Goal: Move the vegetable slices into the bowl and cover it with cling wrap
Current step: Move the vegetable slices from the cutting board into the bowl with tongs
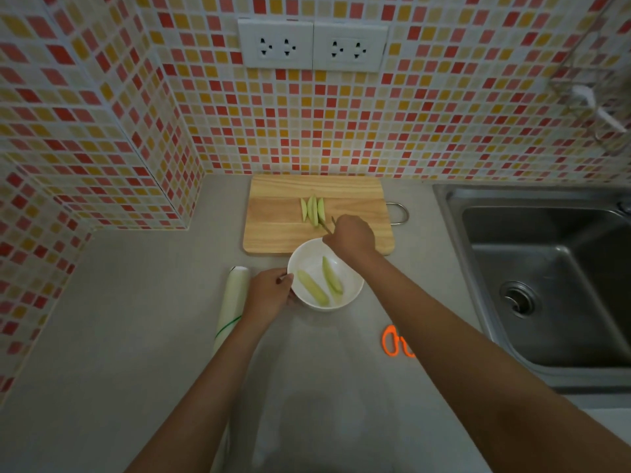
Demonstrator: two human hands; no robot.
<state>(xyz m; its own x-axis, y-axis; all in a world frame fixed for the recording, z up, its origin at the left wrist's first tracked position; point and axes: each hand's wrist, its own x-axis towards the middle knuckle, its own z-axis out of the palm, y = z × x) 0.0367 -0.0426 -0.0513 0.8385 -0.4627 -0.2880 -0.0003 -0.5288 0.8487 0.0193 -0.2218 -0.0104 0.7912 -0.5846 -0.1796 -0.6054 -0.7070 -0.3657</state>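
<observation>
My L hand (pixel 269 291) grips the left rim of the white bowl (pixel 348 295), fingers curled round the edge, thumb on top of rim. Bowl sits on the grey counter (pixel 153 336), just in front of the wooden cutting board (pixel 273 233), its far rim overlapping the board's near edge in view.

2 pale green veg slices in bowl (pixel 322 285), lying side by side, long axis roughly toward me, slightly angled.

My R hand (pixel 351 235) is over the board's near-right part, fingers curled together round chopsticks (pixel 327 227), tips pointing up-left at the bottom end of the slice group. Can't tell if tips actually pinch a slice; too small/blurred.

Slices still on board (pixel 312 209): approx 4, packed close, upright in view, mid-board. Touching each other.

Cling wrap roll (pixel 234 298) lies on counter just left of my L hand, long axis running toward me, near end hidden by my L forearm. Green line marking on it.

Orange-handled scissors (pixel 392 341) on counter to the right of bowl, partly hidden under my R forearm.

Board has a metal loop handle (pixel 399 213) on its right side. Steel sink (pixel 546 285) on far right, drain visible. Mosaic tile wall (pixel 444 114) behind w/ 2 white double sockets (pixel 312 44).
</observation>
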